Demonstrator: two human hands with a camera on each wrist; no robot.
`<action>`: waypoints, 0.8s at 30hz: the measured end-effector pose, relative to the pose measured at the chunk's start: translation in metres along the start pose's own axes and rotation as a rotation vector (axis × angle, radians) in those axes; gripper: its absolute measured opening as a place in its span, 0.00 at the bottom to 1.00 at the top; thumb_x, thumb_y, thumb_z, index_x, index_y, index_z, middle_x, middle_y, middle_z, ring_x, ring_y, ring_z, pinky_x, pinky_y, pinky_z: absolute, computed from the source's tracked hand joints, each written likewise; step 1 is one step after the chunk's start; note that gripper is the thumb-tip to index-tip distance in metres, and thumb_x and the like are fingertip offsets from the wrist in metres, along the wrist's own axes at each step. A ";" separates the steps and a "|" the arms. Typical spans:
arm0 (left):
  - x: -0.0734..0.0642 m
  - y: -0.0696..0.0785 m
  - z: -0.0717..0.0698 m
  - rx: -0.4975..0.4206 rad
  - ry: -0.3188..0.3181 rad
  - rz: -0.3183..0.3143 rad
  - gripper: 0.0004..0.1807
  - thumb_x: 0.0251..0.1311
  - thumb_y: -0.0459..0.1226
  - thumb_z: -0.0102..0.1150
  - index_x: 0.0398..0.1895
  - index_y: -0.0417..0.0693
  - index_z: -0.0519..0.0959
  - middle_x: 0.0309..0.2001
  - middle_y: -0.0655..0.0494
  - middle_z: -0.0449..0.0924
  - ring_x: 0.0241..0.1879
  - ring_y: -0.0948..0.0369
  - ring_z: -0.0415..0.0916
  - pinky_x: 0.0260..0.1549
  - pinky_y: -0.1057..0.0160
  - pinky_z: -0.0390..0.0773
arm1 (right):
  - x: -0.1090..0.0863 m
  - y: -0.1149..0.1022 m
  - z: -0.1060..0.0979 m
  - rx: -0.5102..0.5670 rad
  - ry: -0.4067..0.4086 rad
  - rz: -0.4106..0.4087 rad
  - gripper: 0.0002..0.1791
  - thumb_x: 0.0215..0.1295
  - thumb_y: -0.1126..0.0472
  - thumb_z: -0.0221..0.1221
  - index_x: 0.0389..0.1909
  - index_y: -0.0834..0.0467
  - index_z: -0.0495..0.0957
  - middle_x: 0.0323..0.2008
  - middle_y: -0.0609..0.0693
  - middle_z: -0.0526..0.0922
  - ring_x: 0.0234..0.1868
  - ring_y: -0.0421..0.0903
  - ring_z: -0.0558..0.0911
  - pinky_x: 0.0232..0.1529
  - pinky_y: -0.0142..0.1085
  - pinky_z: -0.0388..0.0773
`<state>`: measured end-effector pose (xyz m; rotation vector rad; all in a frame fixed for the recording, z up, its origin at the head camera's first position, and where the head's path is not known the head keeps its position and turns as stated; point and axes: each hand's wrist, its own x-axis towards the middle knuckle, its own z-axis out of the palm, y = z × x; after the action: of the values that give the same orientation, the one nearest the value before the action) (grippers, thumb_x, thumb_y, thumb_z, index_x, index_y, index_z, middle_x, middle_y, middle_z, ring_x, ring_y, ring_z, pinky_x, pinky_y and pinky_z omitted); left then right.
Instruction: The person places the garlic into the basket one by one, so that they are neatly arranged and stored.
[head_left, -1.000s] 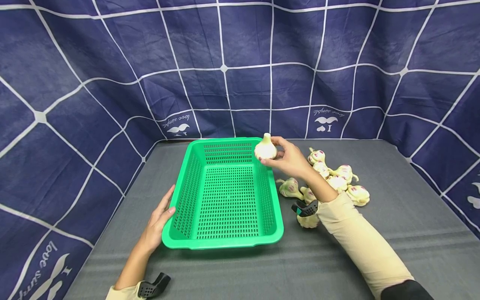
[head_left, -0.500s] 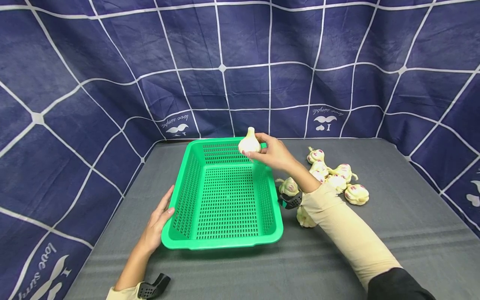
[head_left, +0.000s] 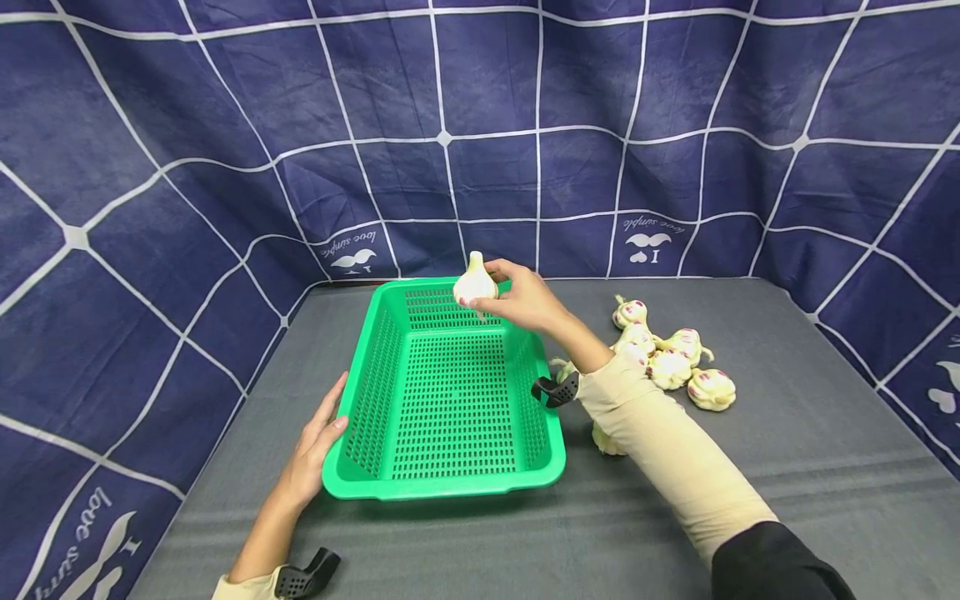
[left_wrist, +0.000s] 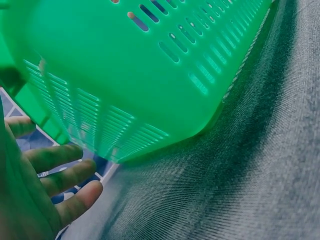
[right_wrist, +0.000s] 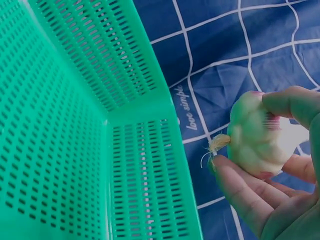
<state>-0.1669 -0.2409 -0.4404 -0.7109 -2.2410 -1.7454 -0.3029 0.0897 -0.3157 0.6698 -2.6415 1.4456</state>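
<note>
My right hand (head_left: pixel 522 298) pinches a garlic bulb (head_left: pixel 476 284) between thumb and fingers, its stem pointing up, over the far part of a green plastic basket (head_left: pixel 442 488). In the right wrist view the roots of the garlic bulb (right_wrist: pixel 260 137) face the basket (right_wrist: pixel 140 107). My left hand (head_left: pixel 311 450) lies along the basket's left rim, fingers fairly straight. The left wrist view shows the left hand (left_wrist: pixel 55 185) with spread fingers beside the perforated wall of the basket (left_wrist: pixel 125 85). No garlic shows inside the basket.
Several more garlic bulbs (head_left: pixel 670 368) lie in a loose group on the grey cloth (head_left: pixel 810 417) right of the basket, some partly hidden by my right forearm. A blue checked curtain (head_left: pixel 495 175) stands behind and at both sides.
My right hand has carried the garlic bulb leftward, from the basket's far right corner to over its far end. The left hand has stayed at the left rim.
</note>
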 end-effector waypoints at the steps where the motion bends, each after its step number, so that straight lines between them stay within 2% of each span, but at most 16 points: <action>1: 0.000 0.000 0.000 0.001 -0.001 0.002 0.30 0.72 0.26 0.34 0.77 0.34 0.49 0.72 0.28 0.51 0.68 0.74 0.58 0.61 0.79 0.57 | 0.002 -0.001 0.001 0.001 -0.003 -0.003 0.32 0.57 0.53 0.71 0.60 0.59 0.75 0.48 0.55 0.80 0.35 0.46 0.87 0.36 0.37 0.81; 6: 0.000 0.000 -0.001 0.011 -0.006 0.009 0.30 0.72 0.26 0.34 0.76 0.33 0.49 0.71 0.27 0.53 0.67 0.75 0.59 0.61 0.79 0.58 | 0.009 -0.004 0.010 -0.025 -0.036 0.005 0.32 0.56 0.51 0.71 0.59 0.59 0.75 0.45 0.55 0.82 0.35 0.45 0.87 0.36 0.38 0.80; 8: 0.000 0.000 -0.001 0.011 -0.010 0.010 0.30 0.72 0.26 0.33 0.76 0.33 0.49 0.71 0.27 0.53 0.66 0.75 0.59 0.60 0.79 0.58 | 0.012 -0.006 0.013 -0.043 -0.042 0.014 0.32 0.55 0.50 0.71 0.59 0.58 0.76 0.44 0.54 0.83 0.38 0.46 0.86 0.36 0.38 0.80; 11: 0.000 -0.001 -0.001 0.010 -0.013 0.010 0.30 0.72 0.26 0.33 0.77 0.33 0.49 0.71 0.27 0.53 0.66 0.75 0.59 0.60 0.79 0.58 | 0.018 -0.008 0.018 -0.091 -0.048 0.018 0.32 0.55 0.48 0.71 0.58 0.57 0.76 0.43 0.53 0.83 0.44 0.50 0.80 0.38 0.38 0.77; 14: 0.000 -0.001 -0.001 0.012 -0.007 0.008 0.30 0.72 0.26 0.34 0.77 0.34 0.49 0.72 0.27 0.52 0.67 0.74 0.58 0.61 0.79 0.58 | 0.024 -0.010 0.024 -0.135 -0.062 0.021 0.32 0.54 0.46 0.71 0.58 0.56 0.77 0.41 0.51 0.84 0.47 0.52 0.74 0.38 0.40 0.75; 21: 0.000 -0.001 -0.001 0.012 -0.008 0.013 0.30 0.72 0.26 0.34 0.76 0.33 0.49 0.72 0.27 0.51 0.68 0.74 0.58 0.61 0.79 0.57 | 0.041 -0.010 0.039 -0.195 -0.113 0.078 0.33 0.56 0.46 0.70 0.59 0.58 0.74 0.44 0.54 0.83 0.49 0.53 0.71 0.40 0.41 0.73; 24: 0.000 -0.001 -0.001 0.016 -0.016 0.016 0.30 0.72 0.26 0.33 0.76 0.33 0.49 0.72 0.27 0.51 0.67 0.74 0.59 0.61 0.79 0.58 | 0.047 -0.007 0.045 -0.222 -0.129 0.102 0.33 0.58 0.47 0.70 0.60 0.59 0.73 0.45 0.54 0.84 0.47 0.52 0.75 0.39 0.39 0.75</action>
<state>-0.1673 -0.2425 -0.4411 -0.7398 -2.2505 -1.7183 -0.3352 0.0331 -0.3234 0.6345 -2.9166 1.1399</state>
